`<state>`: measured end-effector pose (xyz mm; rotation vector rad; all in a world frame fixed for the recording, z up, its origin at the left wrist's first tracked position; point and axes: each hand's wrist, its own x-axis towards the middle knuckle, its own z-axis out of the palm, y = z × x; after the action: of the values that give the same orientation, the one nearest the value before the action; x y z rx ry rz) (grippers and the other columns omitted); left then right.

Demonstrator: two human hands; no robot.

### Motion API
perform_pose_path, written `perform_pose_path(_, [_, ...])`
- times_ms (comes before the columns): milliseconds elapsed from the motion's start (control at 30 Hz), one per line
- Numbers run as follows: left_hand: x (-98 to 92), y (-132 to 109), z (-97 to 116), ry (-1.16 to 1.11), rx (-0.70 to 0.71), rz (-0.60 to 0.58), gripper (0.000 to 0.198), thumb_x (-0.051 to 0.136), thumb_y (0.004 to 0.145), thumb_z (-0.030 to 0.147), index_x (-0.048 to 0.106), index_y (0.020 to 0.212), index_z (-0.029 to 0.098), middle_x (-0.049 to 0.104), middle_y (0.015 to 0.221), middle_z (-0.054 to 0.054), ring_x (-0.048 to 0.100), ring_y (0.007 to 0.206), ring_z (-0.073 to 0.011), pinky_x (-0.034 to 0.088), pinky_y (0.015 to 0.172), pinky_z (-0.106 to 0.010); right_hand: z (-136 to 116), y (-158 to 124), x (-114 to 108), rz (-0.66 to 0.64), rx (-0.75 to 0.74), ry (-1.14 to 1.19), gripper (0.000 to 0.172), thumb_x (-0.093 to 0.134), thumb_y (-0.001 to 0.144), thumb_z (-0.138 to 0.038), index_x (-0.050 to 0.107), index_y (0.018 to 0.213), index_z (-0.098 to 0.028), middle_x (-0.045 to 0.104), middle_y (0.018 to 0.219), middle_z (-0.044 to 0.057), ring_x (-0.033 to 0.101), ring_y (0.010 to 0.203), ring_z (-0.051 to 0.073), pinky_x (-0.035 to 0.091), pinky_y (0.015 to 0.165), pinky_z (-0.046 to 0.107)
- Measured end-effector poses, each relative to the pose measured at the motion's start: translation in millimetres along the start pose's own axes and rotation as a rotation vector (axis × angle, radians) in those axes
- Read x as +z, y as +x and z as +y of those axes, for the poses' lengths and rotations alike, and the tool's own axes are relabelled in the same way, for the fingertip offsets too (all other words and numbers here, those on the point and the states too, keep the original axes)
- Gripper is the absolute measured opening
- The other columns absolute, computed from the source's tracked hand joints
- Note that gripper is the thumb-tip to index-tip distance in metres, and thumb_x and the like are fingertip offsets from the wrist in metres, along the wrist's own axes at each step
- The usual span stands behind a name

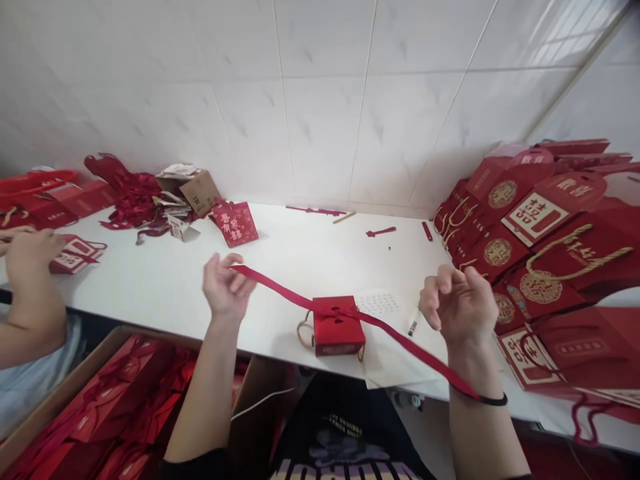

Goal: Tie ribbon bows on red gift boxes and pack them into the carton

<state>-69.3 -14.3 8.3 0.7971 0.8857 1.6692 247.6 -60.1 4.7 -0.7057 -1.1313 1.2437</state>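
A small red gift box [339, 333] with twisted rope handles sits near the table's front edge. A red ribbon [285, 291] crosses its top, and its two ends stretch out to left and right. My left hand [226, 287] pinches the ribbon's left end, raised above the table. The right end runs to my right wrist, where it meets a black wristband [494, 401]. My right hand [457, 307] is raised on the other side, its fingers loosely curled and apart, with nothing visible in them.
Stacked red gift bags [543, 287] fill the right side. A black marker [413, 325] and a printed sheet [379, 305] lie by the box. Behind are a red card [235, 225] and a cardboard box [200, 192]. At left, another person's hands [35, 250] touch a box; a carton [260, 383] stands below.
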Motion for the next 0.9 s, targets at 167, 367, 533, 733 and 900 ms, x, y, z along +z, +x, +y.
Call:
perform_pose_path(167, [-17.4, -26, -25, 0.572, 0.177, -0.028, 0.014, 0.063, 0.071, 0.032, 0.058, 0.072, 0.019, 0.042, 0.046, 0.006, 0.040, 0.042, -0.0080, 0.033, 0.044, -0.019, 40, -16, -1, 0.028, 0.303, -0.479, 0.041, 0.051, 0.086, -0.054, 0.057, 0.070, -0.017, 0.061, 0.072, 0.006, 0.058, 0.063, 0.017, 0.046, 0.046, 0.024])
perform_pose_path(367, [8.1, -56, -53, 1.146, -0.096, -0.616, 0.025, 0.054, 0.081, 0.045, 0.057, 0.085, 0.020, 0.060, 0.096, -0.003, 0.055, 0.087, -0.0188, 0.043, 0.079, -0.031, 64, -17, 20, -0.122, 0.345, -0.829, 0.035, 0.050, 0.088, -0.053, 0.055, 0.080, -0.020, 0.059, 0.076, 0.002, 0.054, 0.071, 0.018, 0.042, 0.065, 0.031])
perform_pose_path(533, [8.2, -53, -58, 1.133, -0.309, -0.688, 0.031, 0.053, 0.081, 0.045, 0.045, 0.067, 0.019, 0.049, 0.069, 0.002, 0.045, 0.065, -0.0137, 0.034, 0.061, -0.026, 66, -17, 20, -0.146, 0.405, -0.851, 0.034, 0.053, 0.086, -0.050, 0.048, 0.069, -0.020, 0.053, 0.065, -0.001, 0.049, 0.061, 0.016, 0.036, 0.056, 0.028])
perform_pose_path(733, [5.1, -50, -66, 0.782, -0.492, -0.723, 0.043, 0.050, 0.081, 0.051, 0.033, 0.058, 0.018, 0.035, 0.059, 0.005, 0.032, 0.055, -0.0087, 0.026, 0.055, -0.022, 67, -18, 12, -0.217, 0.495, -0.811, 0.034, 0.053, 0.086, -0.050, 0.052, 0.070, -0.019, 0.056, 0.068, 0.001, 0.050, 0.063, 0.016, 0.036, 0.059, 0.029])
perform_pose_path(900, [3.9, -49, -69, 0.696, -0.496, -0.738, 0.044, 0.055, 0.080, 0.049, 0.035, 0.057, 0.017, 0.036, 0.057, 0.005, 0.031, 0.053, -0.0073, 0.024, 0.052, -0.021, 62, -20, 9, -0.261, 0.441, -0.748, 0.036, 0.043, 0.092, -0.046, 0.051, 0.068, -0.019, 0.054, 0.064, 0.000, 0.048, 0.061, 0.016, 0.035, 0.059, 0.029])
